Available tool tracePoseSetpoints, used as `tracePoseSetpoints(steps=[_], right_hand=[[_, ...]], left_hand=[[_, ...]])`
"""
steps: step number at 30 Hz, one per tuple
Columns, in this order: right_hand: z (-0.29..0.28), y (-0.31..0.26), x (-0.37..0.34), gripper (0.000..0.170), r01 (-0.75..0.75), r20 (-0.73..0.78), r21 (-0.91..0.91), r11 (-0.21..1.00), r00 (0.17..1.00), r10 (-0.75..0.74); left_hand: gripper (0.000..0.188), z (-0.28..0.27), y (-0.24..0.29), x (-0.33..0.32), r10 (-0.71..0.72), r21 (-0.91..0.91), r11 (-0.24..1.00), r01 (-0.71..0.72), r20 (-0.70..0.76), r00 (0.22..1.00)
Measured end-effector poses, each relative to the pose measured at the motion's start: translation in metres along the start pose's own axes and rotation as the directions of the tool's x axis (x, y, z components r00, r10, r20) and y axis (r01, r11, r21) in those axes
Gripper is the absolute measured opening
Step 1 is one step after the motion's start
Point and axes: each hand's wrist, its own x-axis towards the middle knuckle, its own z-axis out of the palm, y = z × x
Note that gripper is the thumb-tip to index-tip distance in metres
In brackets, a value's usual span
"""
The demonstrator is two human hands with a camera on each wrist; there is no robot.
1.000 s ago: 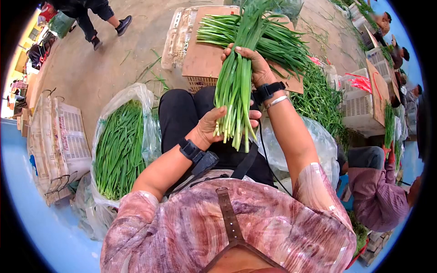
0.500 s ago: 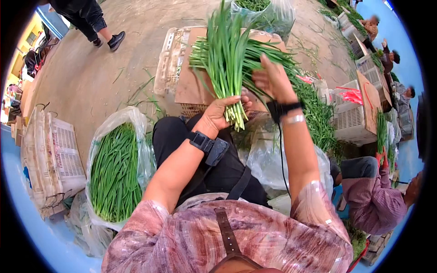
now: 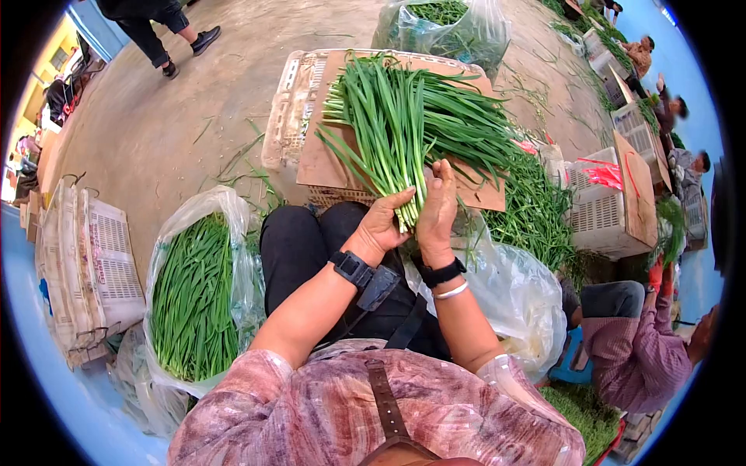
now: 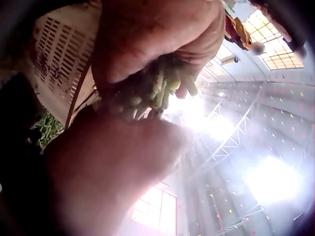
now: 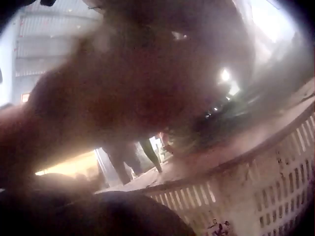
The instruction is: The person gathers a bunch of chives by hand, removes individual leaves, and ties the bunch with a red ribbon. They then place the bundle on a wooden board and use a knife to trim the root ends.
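A bunch of garlic chives (image 3: 388, 132) lies tilted over my lap, its green leaves spread across the cardboard (image 3: 330, 155). My left hand (image 3: 381, 223) grips it round the pale stem ends; in the left wrist view those cut ends (image 4: 172, 84) poke out between thumb and fingers. My right hand (image 3: 437, 208) rests along the right side of the stems, fingers extended and pointing away from me. Behind the bunch, more garlic chives (image 3: 466, 120) lie crosswise on the cardboard. The right wrist view is mostly filled by the blurred hand.
A plastic crate (image 3: 284, 128) carries the cardboard. At left stands a clear bag of chives (image 3: 194, 299) beside stacked crates (image 3: 113, 264). Loose greens (image 3: 536, 213) and a clear plastic bag (image 3: 521, 291) lie at right. Another person (image 3: 641, 342) sits at far right.
The bunch was held up in both hands, then in the left alone while the right swung away. Now its leaves are lower over the cardboard and the right hand is back against the stems.
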Motion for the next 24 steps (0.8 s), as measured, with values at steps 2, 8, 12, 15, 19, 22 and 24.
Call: tracePoseSetpoints(steps=[2, 8, 12, 15, 19, 22, 24], right_hand=[[0.004, -0.003, 0.000, 0.058, 0.114, 0.021, -0.267, 0.957, 0.993, -0.112], [-0.011, -0.033, 0.007, 0.044, -0.325, 0.137, 0.135, 0.936, 0.942, 0.307], [-0.034, -0.022, 0.020, 0.031, -0.162, 0.300, -0.210, 0.964, 0.928, 0.221], [-0.026, -0.071, 0.017, 0.024, 0.045, 0.421, -0.228, 0.973, 0.905, 0.056], [-0.029, -0.149, 0.019, 0.024, 0.357, 0.647, -0.152, 0.921, 0.741, -0.180], [-0.028, -0.179, 0.006, 0.027, 0.353, 0.796, 0.082, 0.932, 0.539, -0.274], [-0.022, -0.176, -0.010, 0.027, 0.354, 0.832, 0.168, 0.920, 0.450, -0.325]], left_hand=[[0.035, 0.001, 0.000, 0.003, 0.002, 0.018, 1.000, -0.001, -0.059, 0.998], [0.023, 0.001, 0.014, 0.000, -0.122, -0.078, 0.990, 0.117, -0.062, 0.991], [0.024, 0.016, 0.025, -0.017, -0.088, 0.135, 0.985, 0.103, -0.111, 0.990], [0.020, 0.044, 0.024, -0.033, 0.169, 0.569, 0.823, -0.015, -0.220, 0.961], [0.020, 0.099, 0.022, -0.054, 0.297, 0.940, 0.301, -0.163, 0.070, 0.952], [0.033, 0.123, 0.013, -0.066, 0.201, 0.809, 0.478, -0.342, 0.278, 0.939], [0.046, 0.097, 0.005, -0.061, 0.054, 0.761, 0.615, -0.209, 0.223, 0.973]])
